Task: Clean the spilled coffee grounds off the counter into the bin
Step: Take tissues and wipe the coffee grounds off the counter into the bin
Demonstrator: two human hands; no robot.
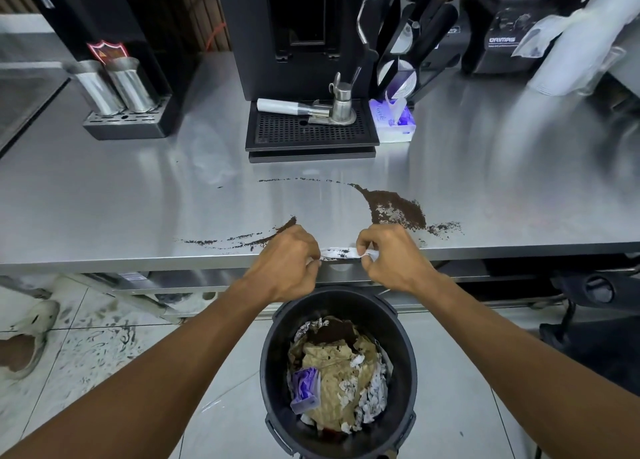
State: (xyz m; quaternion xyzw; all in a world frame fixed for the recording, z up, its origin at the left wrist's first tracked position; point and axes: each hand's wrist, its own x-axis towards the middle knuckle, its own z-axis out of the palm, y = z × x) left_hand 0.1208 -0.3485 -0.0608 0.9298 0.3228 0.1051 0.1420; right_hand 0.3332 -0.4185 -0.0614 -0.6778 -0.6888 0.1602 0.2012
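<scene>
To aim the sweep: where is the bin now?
In the head view, the black bin stands on the floor below the counter edge, directly under both hands, centre-bottom.

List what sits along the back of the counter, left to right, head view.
Two steel cups on a drip tray → espresso machine → tissue box → black cup-lid rack → blender base → bagged cup stack.

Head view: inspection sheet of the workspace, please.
Surface: steel counter, grounds piled right of centre, thin streaks to the left.
Job's things: tissue carrying grounds at the counter edge; bin below on the floor, part full.
Clutter: coffee machine, tissue box, two steel cups.
Grips: left hand and right hand each pinch a tissue end.
Cables: nothing seen.
Surroundings: tiled floor, dirty; shoe at left.
</scene>
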